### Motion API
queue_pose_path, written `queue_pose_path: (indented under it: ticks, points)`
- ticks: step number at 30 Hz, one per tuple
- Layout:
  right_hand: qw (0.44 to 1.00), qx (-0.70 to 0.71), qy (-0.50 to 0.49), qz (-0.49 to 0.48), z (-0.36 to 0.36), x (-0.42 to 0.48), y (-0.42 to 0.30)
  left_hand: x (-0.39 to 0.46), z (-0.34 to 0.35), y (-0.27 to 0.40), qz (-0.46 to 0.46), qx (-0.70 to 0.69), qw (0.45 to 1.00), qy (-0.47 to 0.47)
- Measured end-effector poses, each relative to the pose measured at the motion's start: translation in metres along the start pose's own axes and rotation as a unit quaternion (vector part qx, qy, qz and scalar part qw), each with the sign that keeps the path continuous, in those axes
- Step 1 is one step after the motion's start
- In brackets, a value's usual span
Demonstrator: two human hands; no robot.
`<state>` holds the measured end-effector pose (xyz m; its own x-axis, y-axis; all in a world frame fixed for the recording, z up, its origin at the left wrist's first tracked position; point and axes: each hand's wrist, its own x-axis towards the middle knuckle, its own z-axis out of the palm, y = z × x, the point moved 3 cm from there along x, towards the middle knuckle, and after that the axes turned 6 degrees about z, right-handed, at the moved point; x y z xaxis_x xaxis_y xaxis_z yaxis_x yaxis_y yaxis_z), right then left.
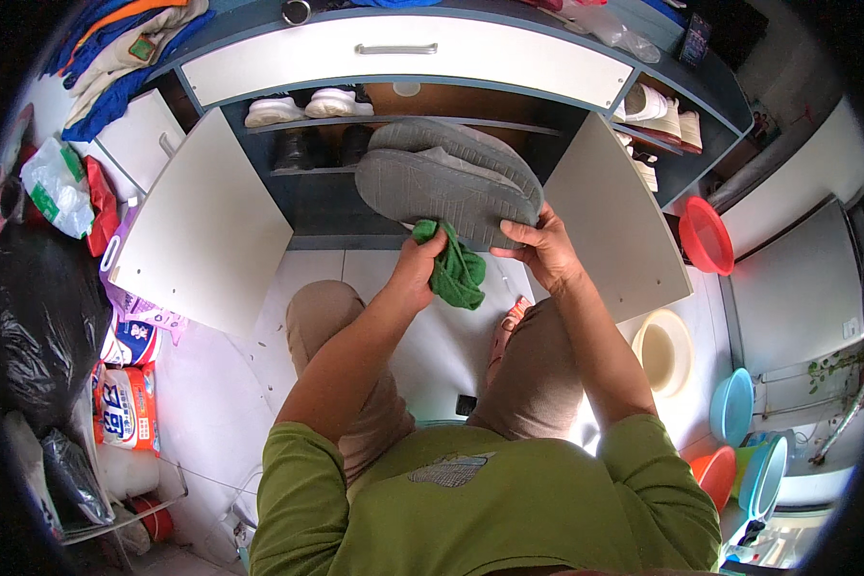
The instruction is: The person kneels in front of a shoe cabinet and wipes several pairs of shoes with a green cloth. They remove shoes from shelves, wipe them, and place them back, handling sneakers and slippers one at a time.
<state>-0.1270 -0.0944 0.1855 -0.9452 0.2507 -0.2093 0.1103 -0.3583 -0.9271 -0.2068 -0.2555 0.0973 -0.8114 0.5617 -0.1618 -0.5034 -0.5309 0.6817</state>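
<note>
A pair of grey slippers (446, 183) is held up before the shoe cabinet, soles facing me and one lying behind the other. My right hand (547, 248) grips them at their right end, thumb on the front sole. In my left hand (419, 263) is a crumpled green cloth (459, 273), which hangs below the front slipper's lower edge. The left fingers are partly hidden behind the cloth and slipper. Behind the pair, the cabinet's shelf (432, 122) bears white sneakers (308, 106) and, lower down, dark shoes (317, 147).
Two white cabinet doors, left (209, 230) and right (612, 223), stand open on either side of my arms. A cream basin (662, 353), a red basin (705, 234) and a blue basin (732, 407) are at the right. Black plastic bags (47, 324) and detergent packs (126, 407) line the left.
</note>
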Motion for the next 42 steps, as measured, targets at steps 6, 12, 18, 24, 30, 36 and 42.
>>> queue_pose_path:
  ticks: [6,12,18,24,30,36,42]
  points:
    - [0.992,-0.021,-0.12,-0.012,0.014,0.003,0.002,0.007,-0.001,0.01,0.062,-0.109,0.992,-0.018]
    - [0.984,0.049,-0.168,0.033,0.007,0.021,0.011,0.009,0.0,0.017,0.045,-0.113,0.993,-0.003]
    - [0.985,0.15,-0.078,-0.011,-0.007,0.042,0.005,0.019,-0.013,0.019,0.045,-0.07,0.995,0.049]
    - [0.982,-0.018,0.051,-0.18,-0.035,0.077,0.012,0.025,-0.033,0.032,0.023,-0.108,0.994,0.006]
    - [0.899,-0.262,0.088,-0.34,-0.021,0.089,0.019,0.022,-0.022,0.05,0.048,-0.106,0.99,0.076]
    - [0.889,-0.253,-0.009,-0.382,-0.003,0.085,0.032,0.036,-0.043,0.039,0.061,0.027,0.995,0.068]
    - [0.872,-0.219,-0.069,-0.432,0.018,0.061,0.03,0.024,-0.035,0.047,0.046,0.02,0.998,-0.047]
